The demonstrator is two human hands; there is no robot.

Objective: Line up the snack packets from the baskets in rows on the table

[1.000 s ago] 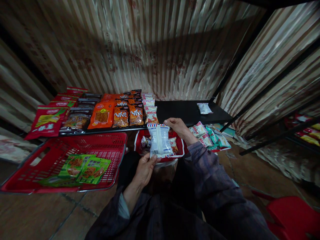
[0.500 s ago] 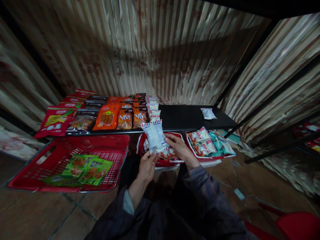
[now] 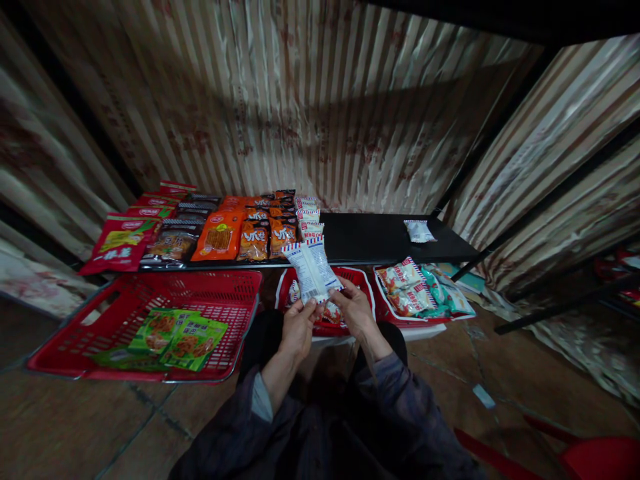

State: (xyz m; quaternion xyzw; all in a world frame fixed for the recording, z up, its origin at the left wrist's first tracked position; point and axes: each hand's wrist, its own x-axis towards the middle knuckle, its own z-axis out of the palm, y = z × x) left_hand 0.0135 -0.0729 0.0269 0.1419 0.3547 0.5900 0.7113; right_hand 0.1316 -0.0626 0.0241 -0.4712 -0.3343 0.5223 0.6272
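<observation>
A white snack packet (image 3: pixel 313 270) with red and blue striped ends is held up in front of the shelf, its printed back facing me. My left hand (image 3: pixel 299 327) pinches its lower edge between thumb and fingers. My right hand (image 3: pixel 354 308) is closed on its lower right corner. Beneath the packet sits a red basket (image 3: pixel 371 293) with more packets, partly hidden by my hands. Just behind, a row of similar white packets (image 3: pixel 311 229) stands on the black shelf (image 3: pixel 357 240), beside orange snack bags (image 3: pixel 283 235).
Red bags (image 3: pixel 121 240), dark bags (image 3: pixel 173 240) and a bright orange bag (image 3: pixel 219 237) fill the shelf's left. One white packet (image 3: pixel 419 231) lies at its right. A red basket (image 3: pixel 45 357) holds green packets (image 3: pixel 195 341); another basket (image 3: pixel 381 307) stands right. A red stool (image 3: pixel 603 459) is lower right.
My right hand has slid down the packet's side to its lower right corner. The left hand keeps its pinch on the lower edge. The view has shifted slightly.
</observation>
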